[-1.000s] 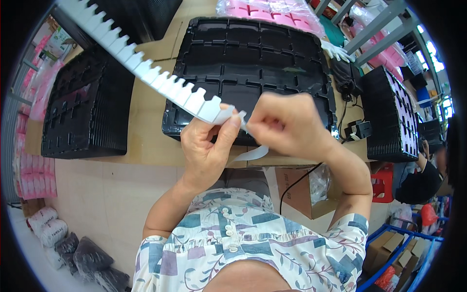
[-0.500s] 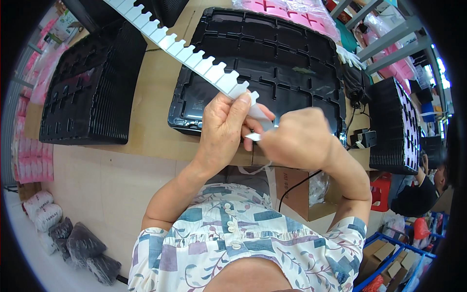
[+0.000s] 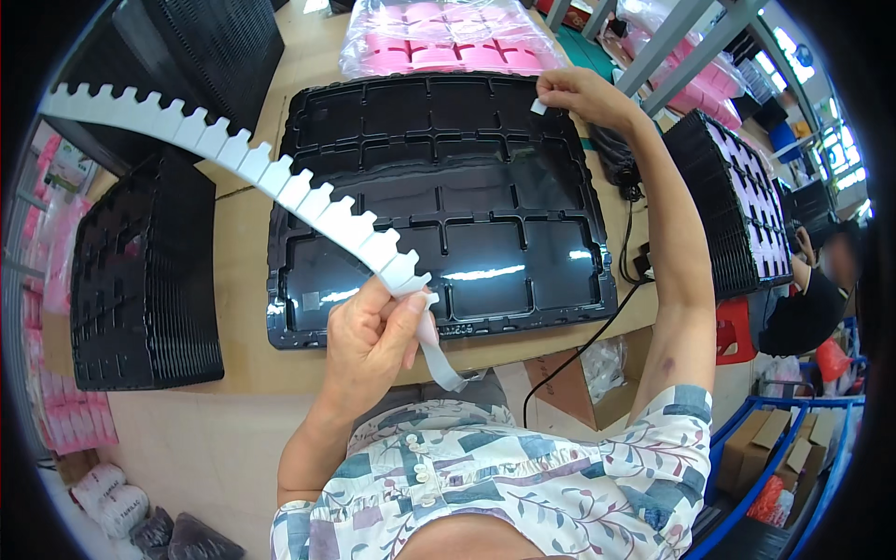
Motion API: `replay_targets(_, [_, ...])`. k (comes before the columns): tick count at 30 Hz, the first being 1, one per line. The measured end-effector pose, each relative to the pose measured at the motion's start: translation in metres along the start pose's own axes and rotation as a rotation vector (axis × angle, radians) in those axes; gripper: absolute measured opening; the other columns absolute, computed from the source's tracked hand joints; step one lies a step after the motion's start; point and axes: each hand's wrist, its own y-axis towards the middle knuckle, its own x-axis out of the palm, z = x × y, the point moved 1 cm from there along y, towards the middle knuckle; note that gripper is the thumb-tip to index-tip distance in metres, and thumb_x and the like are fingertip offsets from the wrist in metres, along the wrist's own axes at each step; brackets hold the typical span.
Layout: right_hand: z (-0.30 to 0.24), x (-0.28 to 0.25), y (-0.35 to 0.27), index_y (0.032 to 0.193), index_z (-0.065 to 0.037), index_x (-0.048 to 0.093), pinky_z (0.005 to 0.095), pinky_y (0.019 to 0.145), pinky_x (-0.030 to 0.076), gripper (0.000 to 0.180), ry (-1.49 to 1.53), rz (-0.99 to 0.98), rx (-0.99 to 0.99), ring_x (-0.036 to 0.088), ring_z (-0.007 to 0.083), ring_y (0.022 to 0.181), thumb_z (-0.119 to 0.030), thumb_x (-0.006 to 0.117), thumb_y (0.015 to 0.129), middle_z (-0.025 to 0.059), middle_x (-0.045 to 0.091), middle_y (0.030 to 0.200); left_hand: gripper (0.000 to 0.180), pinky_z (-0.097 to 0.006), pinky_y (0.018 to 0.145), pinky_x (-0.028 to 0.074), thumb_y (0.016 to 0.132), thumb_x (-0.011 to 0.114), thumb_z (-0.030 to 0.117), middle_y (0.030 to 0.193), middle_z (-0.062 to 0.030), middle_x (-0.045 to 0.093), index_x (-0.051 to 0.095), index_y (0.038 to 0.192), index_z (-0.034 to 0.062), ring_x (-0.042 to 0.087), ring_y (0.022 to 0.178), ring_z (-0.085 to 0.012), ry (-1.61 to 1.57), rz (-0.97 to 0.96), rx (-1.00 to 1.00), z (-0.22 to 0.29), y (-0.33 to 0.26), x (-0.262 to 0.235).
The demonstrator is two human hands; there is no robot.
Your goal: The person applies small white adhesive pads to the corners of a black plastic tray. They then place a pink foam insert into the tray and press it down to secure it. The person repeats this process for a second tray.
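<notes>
My left hand pinches the near end of a long strip of white stickers, notched along one edge. The strip arcs up to the far left over the table, and a pale tail hangs below my fingers. At the far right corner of a large black plastic tray, my right hand is closed on a small white sticker. Whether the sticker touches the tray, I cannot tell. The tray lies before me, divided into shallow compartments, with a faint pale square near its left front corner.
Stacks of black trays stand at the left and right. Behind the tray lie pink trays in clear plastic. A black cable hangs over the table's front edge. Another person is at the far right.
My right hand has moved from beside my left hand out to the tray's far right corner, carrying the small sticker. My left hand and the strip have shifted down and left in view.
</notes>
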Motion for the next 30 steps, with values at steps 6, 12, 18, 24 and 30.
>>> replay_targets(6, [0.003,0.014,0.015,0.087,-0.002,0.06,0.0337,0.064,0.043,0.018,-0.218,0.096,-0.029,0.052,0.0191,0.067,-0.019,0.065,0.088,0.0083,0.055,0.07,0.012,-0.021,0.042,0.038,0.098,0.055,0.006,0.071,-0.0054,0.067,0.063,0.105,-0.0016,0.049,0.048,-0.0033,-0.003,-0.006,0.052,-0.004,-0.003,-0.001])
replay_targets(12, [0.01,0.022,0.014,0.086,-0.006,0.064,0.0439,0.071,0.049,0.015,-0.286,0.17,-0.046,0.066,0.0335,0.079,-0.021,0.063,0.086,0.0143,0.068,0.082,0.011,-0.02,0.041,0.037,0.098,0.056,0.004,0.07,-0.005,0.067,0.064,0.104,-0.0014,0.05,0.047,-0.0029,0.007,-0.012,0.062,-0.005,-0.001,-0.001])
replay_targets(18, [-0.007,0.026,0.015,0.084,-0.004,0.057,0.0469,0.071,0.048,0.012,-0.498,0.134,-0.188,0.063,0.0389,0.079,-0.015,0.06,0.086,0.0183,0.064,0.078,0.012,-0.02,0.042,0.038,0.097,0.058,0.005,0.07,-0.004,0.067,0.065,0.104,-0.0022,0.052,0.047,-0.0032,0.074,-0.015,0.035,0.0,-0.001,-0.002])
replay_targets(24, [-0.008,0.023,0.013,0.086,-0.002,0.053,0.0481,0.073,0.047,0.013,-0.426,0.135,-0.132,0.061,0.0403,0.079,-0.013,0.06,0.088,0.0196,0.061,0.077,0.014,-0.021,0.045,0.041,0.096,0.06,0.009,0.069,-0.0047,0.068,0.065,0.103,-0.0028,0.056,0.05,-0.0043,0.125,-0.02,-0.016,0.003,-0.001,-0.004])
replay_targets(30, [-0.018,0.025,0.006,0.092,-0.002,0.053,0.0494,0.072,0.048,0.015,-0.455,0.067,-0.271,0.063,0.0392,0.078,-0.016,0.057,0.089,0.0199,0.063,0.075,0.014,-0.021,0.049,0.043,0.096,0.061,0.008,0.07,-0.0062,0.069,0.066,0.103,-0.0024,0.06,0.054,-0.0061,0.153,-0.045,-0.006,0.001,0.001,-0.005])
